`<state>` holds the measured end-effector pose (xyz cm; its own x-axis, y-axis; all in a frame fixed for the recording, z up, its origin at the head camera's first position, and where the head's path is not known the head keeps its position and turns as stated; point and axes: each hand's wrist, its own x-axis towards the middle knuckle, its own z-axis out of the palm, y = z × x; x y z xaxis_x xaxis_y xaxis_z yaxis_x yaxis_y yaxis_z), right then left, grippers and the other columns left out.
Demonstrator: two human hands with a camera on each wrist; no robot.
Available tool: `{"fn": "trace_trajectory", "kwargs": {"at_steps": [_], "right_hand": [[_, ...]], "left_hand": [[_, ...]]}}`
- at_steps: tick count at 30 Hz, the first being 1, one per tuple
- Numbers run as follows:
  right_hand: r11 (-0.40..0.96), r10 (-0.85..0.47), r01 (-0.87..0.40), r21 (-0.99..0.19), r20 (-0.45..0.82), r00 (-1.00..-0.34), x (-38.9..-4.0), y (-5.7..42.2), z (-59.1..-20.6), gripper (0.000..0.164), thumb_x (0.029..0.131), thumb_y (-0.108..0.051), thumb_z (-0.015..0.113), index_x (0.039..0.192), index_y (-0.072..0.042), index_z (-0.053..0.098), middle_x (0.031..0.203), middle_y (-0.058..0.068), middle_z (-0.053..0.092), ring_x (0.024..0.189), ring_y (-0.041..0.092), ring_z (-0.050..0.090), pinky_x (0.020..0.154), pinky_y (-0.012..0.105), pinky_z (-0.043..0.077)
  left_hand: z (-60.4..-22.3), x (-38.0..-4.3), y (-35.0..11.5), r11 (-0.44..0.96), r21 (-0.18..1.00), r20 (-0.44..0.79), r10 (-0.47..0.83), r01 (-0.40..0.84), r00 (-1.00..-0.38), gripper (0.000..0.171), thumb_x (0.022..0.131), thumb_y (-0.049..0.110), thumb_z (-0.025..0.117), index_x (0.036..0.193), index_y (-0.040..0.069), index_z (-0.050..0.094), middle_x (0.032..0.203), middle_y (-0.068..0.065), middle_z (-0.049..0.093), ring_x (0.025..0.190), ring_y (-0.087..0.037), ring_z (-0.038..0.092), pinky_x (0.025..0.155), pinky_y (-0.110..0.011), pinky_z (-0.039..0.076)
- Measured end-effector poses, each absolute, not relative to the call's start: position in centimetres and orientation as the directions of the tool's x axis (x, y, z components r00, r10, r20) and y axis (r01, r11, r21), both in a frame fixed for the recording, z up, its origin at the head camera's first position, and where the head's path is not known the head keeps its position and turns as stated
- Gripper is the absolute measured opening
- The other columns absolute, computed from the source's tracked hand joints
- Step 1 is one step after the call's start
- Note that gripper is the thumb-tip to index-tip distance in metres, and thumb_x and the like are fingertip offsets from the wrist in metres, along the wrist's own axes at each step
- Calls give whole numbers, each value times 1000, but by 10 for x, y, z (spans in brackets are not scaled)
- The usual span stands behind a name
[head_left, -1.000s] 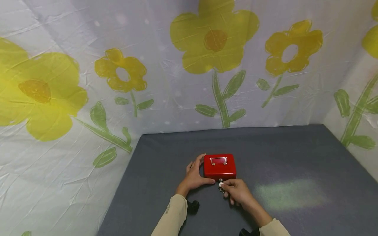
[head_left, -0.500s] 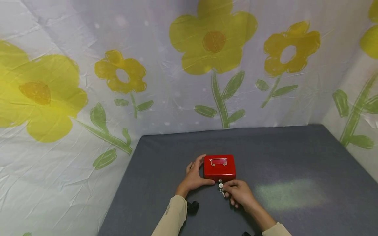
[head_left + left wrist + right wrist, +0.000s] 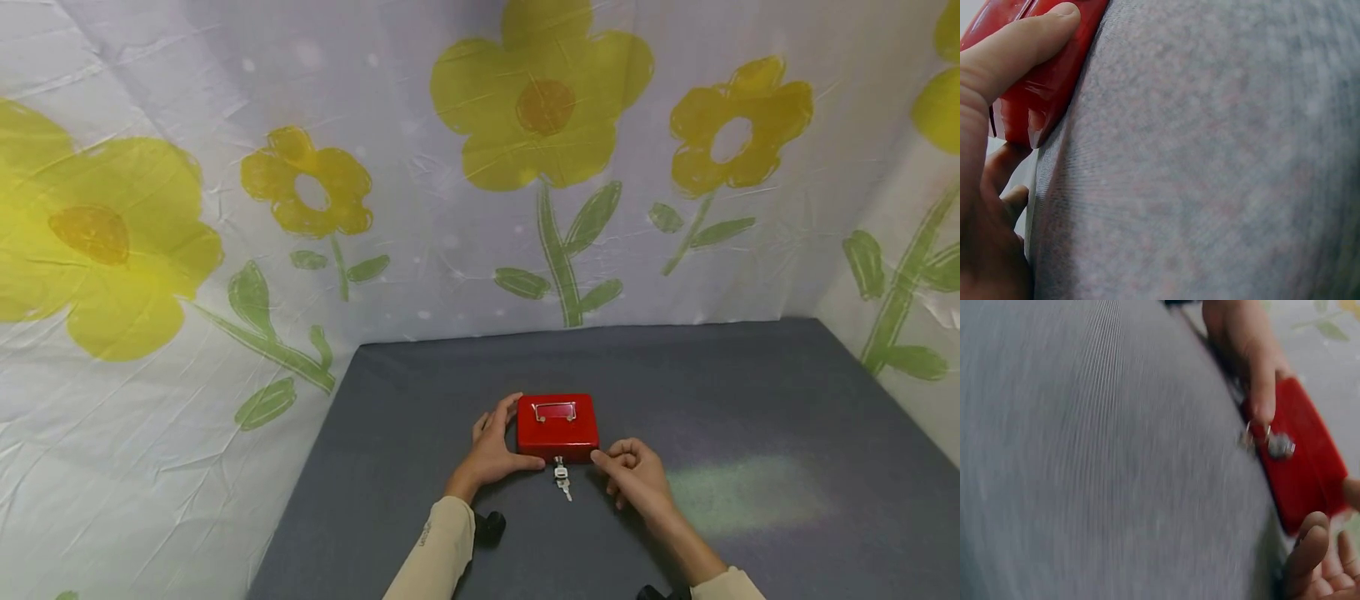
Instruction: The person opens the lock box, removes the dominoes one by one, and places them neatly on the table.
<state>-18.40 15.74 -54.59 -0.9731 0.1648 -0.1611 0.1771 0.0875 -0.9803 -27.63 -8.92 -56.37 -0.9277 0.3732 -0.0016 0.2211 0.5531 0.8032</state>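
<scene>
A small red cash box (image 3: 558, 432) with a wire handle folded on its lid sits on the dark grey table. My left hand (image 3: 492, 452) holds it by its left end, thumb along the front and fingers at the side and far corner. In the left wrist view that thumb (image 3: 1025, 45) lies on the red front face. Silver keys (image 3: 562, 478) hang at the lock in the middle of the front. My right hand (image 3: 637, 479) is at the box's front right corner, thumb tip right at the edge, fingers loosely bent and holding nothing. Blurred keys (image 3: 1247, 439) show in the right wrist view.
The grey tabletop (image 3: 720, 400) stretches around the box. White cloth walls (image 3: 420, 250) with printed yellow flowers enclose the back and sides. Near my left cuff shows a black wrist device (image 3: 491, 528), with another by the right sleeve.
My right hand has let go of the keys and moved right to the box's front right corner. The keys now hang free at the lock. My left hand stays in place.
</scene>
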Motion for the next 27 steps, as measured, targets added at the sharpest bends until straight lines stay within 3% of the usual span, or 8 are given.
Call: {"fn": "trace_trajectory", "kwargs": {"at_steps": [4, 7, 10, 12, 15, 18, 27], "right_hand": [[188, 143, 81, -979, -54, -988, -191, 165, -547, 54, 92, -20, 77, 133, 1, 48, 113, 17, 66, 71, 14, 60, 55, 29, 52], [325, 66, 27, -945, -6, -998, -198, 167, -544, 75, 89, -24, 80, 150, -5, 39, 141, 23, 51, 94, 22, 63, 68, 31, 56], [436, -53, -53, -898, 33, -998, -207, 166, -543, 93, 86, -30, 83, 159, -11, 27, 155, 23, 37, 114, 34, 61, 86, 43, 58], [465, -127, -127, -876, 76, -989, -213, 165, -544, 99, 84, -30, 84, 161, -11, 23, 158, 24, 33, 124, 42, 57, 100, 54, 52], [462, -206, -231, -857, 150, -967, -222, 166, -549, 102, 82, -26, 86, 161, -10, 24, 158, 26, 34, 135, 49, 48, 107, 66, 41], [466, -238, -298, -833, 206, -949, -231, 170, -553, 101, 80, -25, 88, 160, -8, 28, 157, 26, 37, 139, 49, 42, 108, 70, 37], [499, -284, -360, -788, 244, -927, -244, 180, -554, 103, 75, -30, 91, 157, -6, 34, 155, 25, 42, 139, 49, 44, 109, 72, 34]], "left_hand": [[-563, -276, -91, 562, 798, -10, 375, 219, -927, 108, 70, 42, 92, 156, 36, 26, 162, -2, 41, 149, -23, 41, 125, -55, -1], [-563, -277, -92, 560, 797, -3, 377, 225, -926, 108, 70, 43, 91, 156, 35, 26, 162, -2, 41, 149, -23, 41, 125, -56, -1], [-564, -277, -93, 555, 801, -1, 373, 222, -928, 108, 70, 43, 92, 156, 35, 26, 162, -3, 42, 148, -24, 42, 125, -56, -1], [-565, -277, -94, 555, 803, -1, 370, 220, -929, 108, 70, 43, 92, 156, 35, 26, 162, -3, 42, 148, -24, 42, 125, -56, -1], [-567, -278, -94, 557, 801, -5, 371, 218, -929, 109, 70, 44, 92, 156, 35, 26, 162, -2, 41, 148, -23, 42, 125, -56, -1], [-569, -277, -93, 554, 804, -4, 369, 216, -929, 109, 70, 45, 91, 156, 36, 26, 162, -2, 41, 148, -23, 42, 125, -56, -1], [-568, -278, -91, 554, 803, -3, 375, 222, -927, 108, 71, 47, 90, 156, 38, 25, 163, -2, 41, 148, -23, 41, 125, -57, -1]]}}
